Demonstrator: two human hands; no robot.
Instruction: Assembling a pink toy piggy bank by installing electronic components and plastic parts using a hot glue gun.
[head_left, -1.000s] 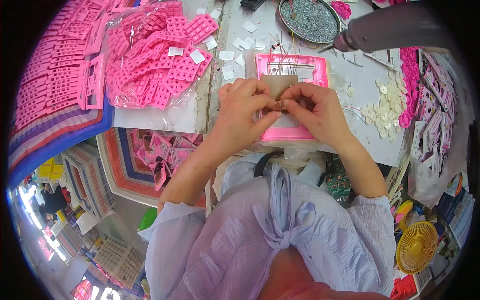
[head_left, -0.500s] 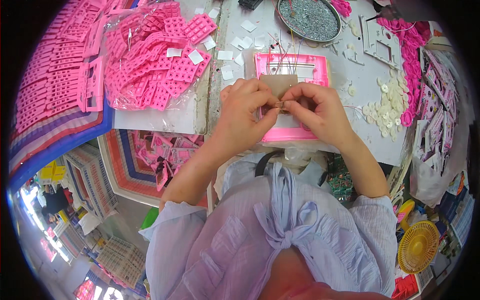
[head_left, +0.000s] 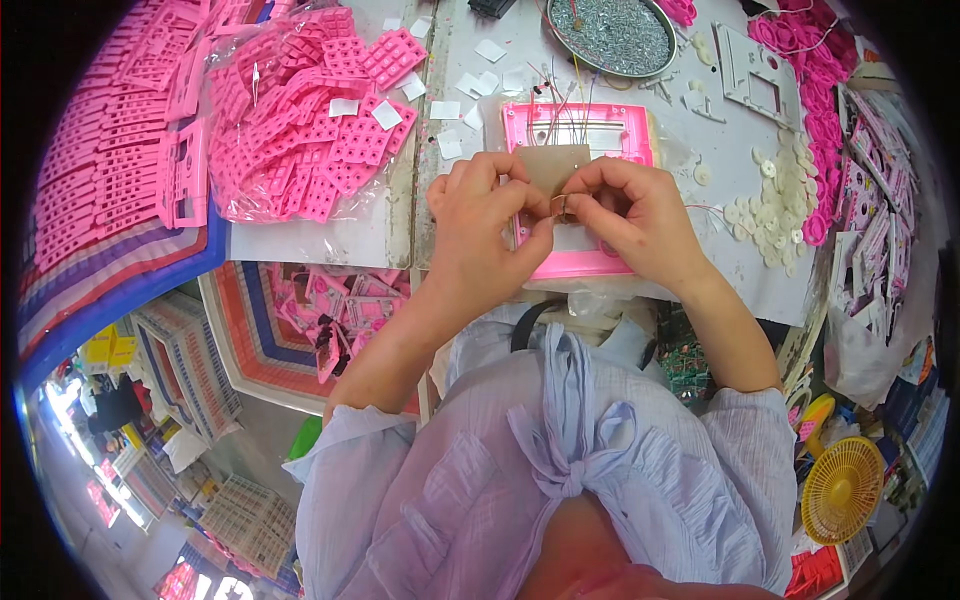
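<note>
Both hands meet over a pink plastic casing (head_left: 585, 264) lying in front of me on the worktable. My left hand (head_left: 490, 215) is closed, thumb and index finger pinched together. Against it, my right hand (head_left: 630, 212) pinches in the same way. A tiny brownish piece (head_left: 558, 204) shows between the two sets of fingertips; its kind is too small to tell, and the fingers hide much of it. Just beyond them a flat tan board (head_left: 556, 166) stands partly over the casing. Thin coloured wires (head_left: 572, 118) rise from behind the board, above the casing's far part.
A round metal tray (head_left: 667, 55) of small screws stands beyond the casing. White plastic discs (head_left: 775, 215) lie to the right, near a grey plastic frame (head_left: 757, 80). At left are a bag of pink keypads (head_left: 300, 130) and stacked pink panels (head_left: 130, 130). White paper squares (head_left: 445, 110) lie between.
Both hands stay pinched together over the casing, with slight finger shifts around the tiny piece. The whole view has shifted a little.
</note>
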